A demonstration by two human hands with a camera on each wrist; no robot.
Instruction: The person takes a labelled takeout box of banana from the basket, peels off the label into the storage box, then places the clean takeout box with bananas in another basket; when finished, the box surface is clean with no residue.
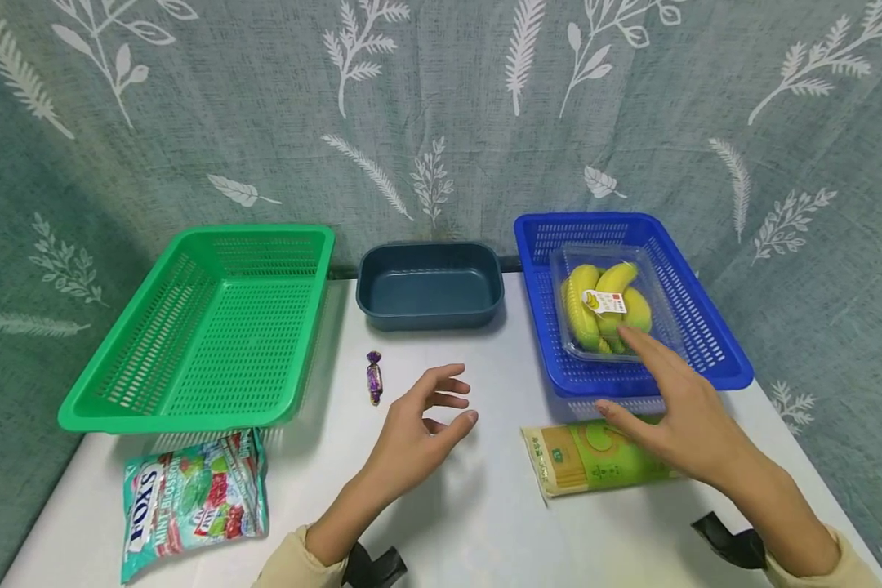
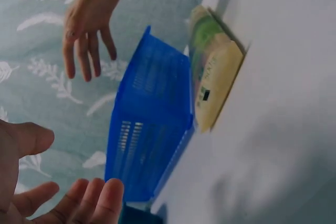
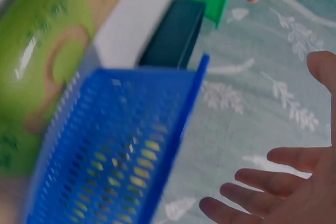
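My left hand (image 1: 425, 437) hovers above the middle of the table, fingers loosely bent with nothing between them. A purple wrapped candy (image 1: 374, 378) lies just beyond it to the left. On the right, my right hand (image 1: 679, 408) is held over a green and yellow noodle packet (image 1: 581, 461), thumb and fingers spread apart, holding nothing. Its fingertips overlap the near edge of the blue basket (image 1: 720, 376) in the head view. Inside that basket sits a clear plastic box of yellow bananas (image 1: 581, 306) with a white label.
A green basket (image 1: 305, 327) stands at the left, with a Fox's candy bag (image 1: 194, 498) in front of it. Between the two baskets is a dark teal tray (image 1: 429, 321). A patterned grey-green curtain (image 1: 456, 98) hangs behind the table.
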